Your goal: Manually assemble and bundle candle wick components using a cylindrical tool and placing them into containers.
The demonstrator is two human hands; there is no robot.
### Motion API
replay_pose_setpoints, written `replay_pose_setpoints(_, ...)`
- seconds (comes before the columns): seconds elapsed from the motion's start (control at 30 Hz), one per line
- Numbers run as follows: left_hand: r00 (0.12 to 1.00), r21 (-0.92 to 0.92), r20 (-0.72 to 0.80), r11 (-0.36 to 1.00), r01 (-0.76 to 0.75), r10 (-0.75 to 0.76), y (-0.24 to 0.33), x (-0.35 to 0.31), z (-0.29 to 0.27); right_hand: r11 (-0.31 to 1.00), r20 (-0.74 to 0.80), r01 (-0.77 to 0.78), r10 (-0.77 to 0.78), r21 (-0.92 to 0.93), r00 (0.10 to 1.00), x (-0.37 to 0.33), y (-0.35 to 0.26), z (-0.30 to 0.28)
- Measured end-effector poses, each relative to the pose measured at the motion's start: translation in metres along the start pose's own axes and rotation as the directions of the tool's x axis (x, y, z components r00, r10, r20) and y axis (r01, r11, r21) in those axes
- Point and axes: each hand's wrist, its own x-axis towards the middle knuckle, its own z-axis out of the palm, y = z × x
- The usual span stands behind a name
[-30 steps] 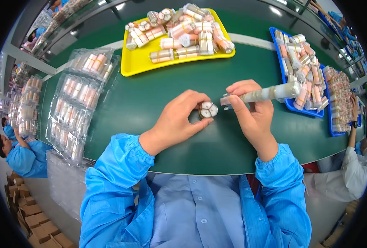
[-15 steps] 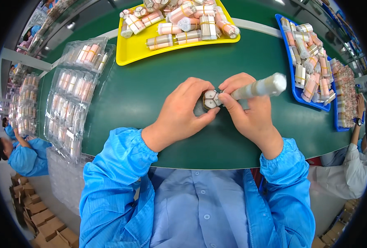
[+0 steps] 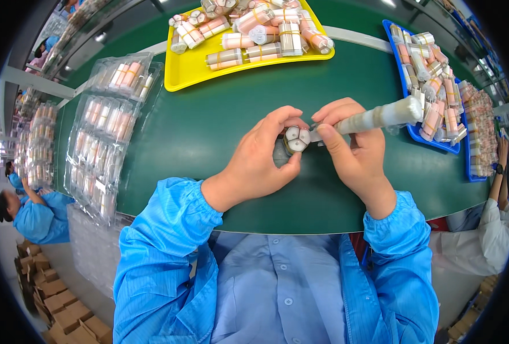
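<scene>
My left hand (image 3: 254, 159) curls round a short bundle of cylinders (image 3: 297, 139), thumb and fingers on its sides. The bundle's end faces up, showing three white segments with small dark centres. In my right hand (image 3: 355, 160) lies a long, thick, whitish translucent tube (image 3: 383, 116), gripped between thumb and fingers. Its narrower end points at the bundle's rim, very close to it; whether they touch I cannot tell. The tube's wide end sticks out to the upper right. Both hands are above the green table (image 3: 208, 120).
A yellow tray (image 3: 180, 77) of banded pink, white and grey cylinder bundles stands at the far side. More bundles fill a blue tray (image 3: 406, 97) at the right. Clear plastic trays (image 3: 74, 155) of bundles line the left. Co-workers sit at both sides.
Both hands have shifted slightly to the right, with the bundle and tube. The tube now tilts lower, and its wide end reaches farther right. The bundle's end shows more plainly.
</scene>
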Motion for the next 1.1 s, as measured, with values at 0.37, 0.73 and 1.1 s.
replay_pose_setpoints(0.37, 0.999, 0.239, 0.000, 0.970, 0.035, -0.036, 0.000, 0.001, 0.003, 0.982, 0.100, 0.062, -0.044, -0.180, 0.994, -0.001, -0.004, 0.007)
replay_pose_setpoints(0.73, 0.997, -0.046, 0.055, 0.998, 0.047, -0.045, 0.002, -0.004, 0.004, 0.990, -0.016, -0.075, 0.078, 0.121, 0.997, -0.001, 0.001, 0.002)
replay_pose_setpoints(1.1, 0.998, -0.040, 0.057, 0.998, 0.043, -0.040, 0.000, -0.003, 0.004, 0.997, 0.023, -0.054, 0.055, -0.058, 0.998, -0.001, -0.001, 0.006)
